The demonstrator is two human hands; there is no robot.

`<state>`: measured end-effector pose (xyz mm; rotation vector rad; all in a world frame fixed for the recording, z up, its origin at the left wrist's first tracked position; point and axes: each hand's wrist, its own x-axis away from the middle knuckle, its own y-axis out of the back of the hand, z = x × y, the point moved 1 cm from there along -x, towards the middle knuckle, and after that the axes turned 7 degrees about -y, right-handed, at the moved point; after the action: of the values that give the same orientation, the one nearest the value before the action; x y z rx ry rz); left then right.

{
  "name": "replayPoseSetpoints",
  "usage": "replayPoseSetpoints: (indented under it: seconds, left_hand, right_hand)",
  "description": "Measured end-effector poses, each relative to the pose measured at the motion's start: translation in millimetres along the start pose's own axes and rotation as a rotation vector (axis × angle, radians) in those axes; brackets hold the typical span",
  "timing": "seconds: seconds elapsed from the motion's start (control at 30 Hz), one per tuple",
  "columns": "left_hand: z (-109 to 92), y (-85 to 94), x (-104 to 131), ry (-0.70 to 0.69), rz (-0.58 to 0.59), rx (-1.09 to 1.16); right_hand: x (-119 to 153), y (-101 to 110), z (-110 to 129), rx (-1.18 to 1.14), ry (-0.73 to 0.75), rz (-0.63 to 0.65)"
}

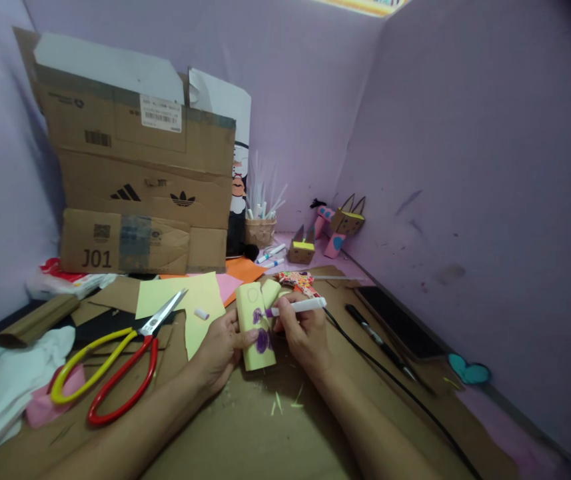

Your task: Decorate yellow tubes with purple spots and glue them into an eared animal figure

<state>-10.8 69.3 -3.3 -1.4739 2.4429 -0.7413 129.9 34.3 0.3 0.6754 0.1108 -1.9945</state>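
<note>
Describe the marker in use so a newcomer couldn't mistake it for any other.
Find the big cardboard box at the back, then come nearer and right to the yellow block in the left hand. The marker is white with a purple end, held in the right hand at the block. The loose markers by the basket show blue, not purple.

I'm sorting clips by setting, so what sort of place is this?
Probably a craft corner: scissors, yellow paper and a right hand colouring a small yellow box with a marker.
</note>
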Motion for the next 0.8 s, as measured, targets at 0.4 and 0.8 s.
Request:
replayPoseSetpoints:
  seconds: [0.4,0.8]
  left_hand:
    - [0.3,2.1,0.4,-0.005,-0.003,-0.002]
    - [0.5,1.1,-0.1,-0.006,0.002,0.009]
  right_hand:
    - [0.2,-3.0,-3.9,-0.054,-0.045,0.005]
    - [0.3,-0.5,-1.9,-0.042,-0.025,-0.014]
